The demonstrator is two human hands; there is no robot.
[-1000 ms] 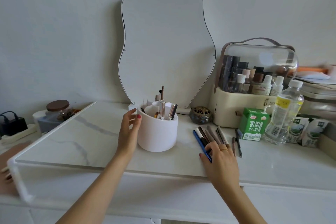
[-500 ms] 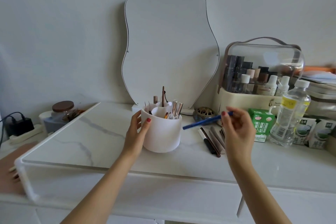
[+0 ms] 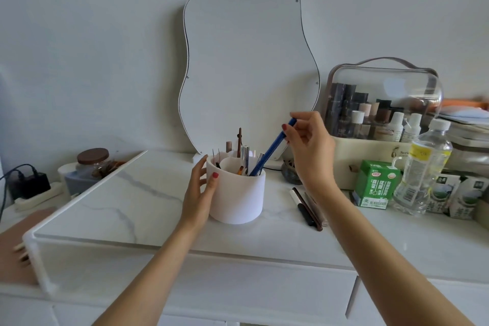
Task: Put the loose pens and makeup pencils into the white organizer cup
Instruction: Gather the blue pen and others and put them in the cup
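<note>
The white organizer cup (image 3: pixel 238 198) stands on the marble top in the middle, with several pens and brushes upright inside. My left hand (image 3: pixel 199 193) grips its left side. My right hand (image 3: pixel 308 145) holds the top end of a blue pen (image 3: pixel 270 152), which slants down with its lower tip inside the cup. Loose pens and makeup pencils (image 3: pixel 307 205) lie on the top just right of the cup, partly hidden behind my right forearm.
A wavy mirror (image 3: pixel 248 66) leans on the wall behind the cup. At the right stand a clear-lidded cosmetics case (image 3: pixel 383 119), a green drink carton (image 3: pixel 375 184) and a water bottle (image 3: pixel 420 167). A jar (image 3: pixel 92 164) and charger sit left.
My right hand lifted the blue pen off the pile, carried it left and tipped it down into the cup. My left hand closed on the cup's side.
</note>
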